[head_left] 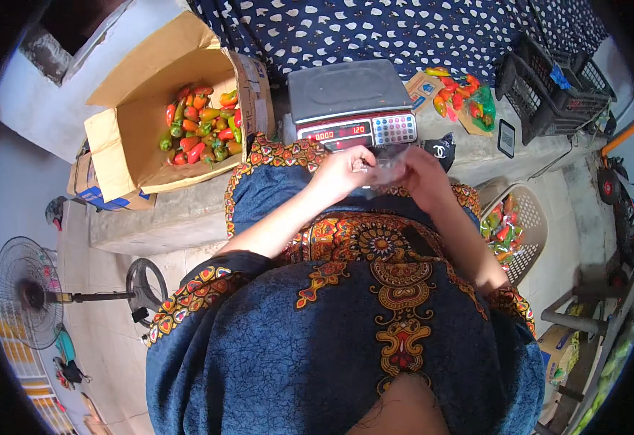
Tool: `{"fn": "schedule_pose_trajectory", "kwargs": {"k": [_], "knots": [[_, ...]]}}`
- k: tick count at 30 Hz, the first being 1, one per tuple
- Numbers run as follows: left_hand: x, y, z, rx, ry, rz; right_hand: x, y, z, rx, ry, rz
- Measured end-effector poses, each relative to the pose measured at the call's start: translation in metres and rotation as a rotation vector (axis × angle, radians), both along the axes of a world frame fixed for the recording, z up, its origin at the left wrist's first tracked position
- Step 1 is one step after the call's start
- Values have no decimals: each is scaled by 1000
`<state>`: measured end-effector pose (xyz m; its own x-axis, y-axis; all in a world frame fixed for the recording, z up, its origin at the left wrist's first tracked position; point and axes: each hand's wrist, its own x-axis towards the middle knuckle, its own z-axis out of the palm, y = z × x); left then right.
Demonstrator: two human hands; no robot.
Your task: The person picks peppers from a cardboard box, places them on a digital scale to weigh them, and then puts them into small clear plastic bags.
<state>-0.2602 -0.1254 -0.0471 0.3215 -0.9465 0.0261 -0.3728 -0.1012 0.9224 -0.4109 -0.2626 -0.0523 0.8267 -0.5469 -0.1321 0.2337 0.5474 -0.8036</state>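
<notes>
Crosswise, clear plastic bag point(388, 168) between both hands point(346, 172), left to right.

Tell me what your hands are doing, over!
Left hand and right hand both pinching a clear plastic bag. Bag empty, above lap. Scale just ahead, nothing blocking.

You stand at a grey concrete desk point(165, 217) that runs across the view above a pale tiled floor point(106, 341). On the floor to your left, a round black pedestal fan point(30, 290) lies tipped on its side, its disc base point(146, 284) near the desk's edge. Behind the desk hangs a dark blue cloth with white spots point(375, 29). A whitish wall point(48, 109) shows at the upper left. Daylight is even and soft.
</notes>
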Motion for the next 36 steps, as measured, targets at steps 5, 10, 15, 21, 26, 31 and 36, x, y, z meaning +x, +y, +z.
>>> {"fn": "schedule_pose_trajectory", "kwargs": {"k": [5, 10, 15, 21, 26, 31, 36], "knots": [[3, -4, -12, -310, -252, 98, 2, 0, -10, -33, 4, 12], [17, 1, -7, -365, 1215, -92, 5, -16, -22, -25, -27, -118], [2, 2, 7, -210, 646, -167, 3, -8, -16, 95, 15, -137], [22, 0, -30, 37, -161, 100, -1, -11, -15, 275, -233, 33], [31, -7, -49, -148, 581, 156, 0, 6, 6, -291, 16, 295], [16, 1, -19, -204, 1086, 85, 9, -9, -26, -1101, 291, 51], [14, 0, -14, -36, 413, -40, 3, -10, -10, -247, 119, 7]]}}
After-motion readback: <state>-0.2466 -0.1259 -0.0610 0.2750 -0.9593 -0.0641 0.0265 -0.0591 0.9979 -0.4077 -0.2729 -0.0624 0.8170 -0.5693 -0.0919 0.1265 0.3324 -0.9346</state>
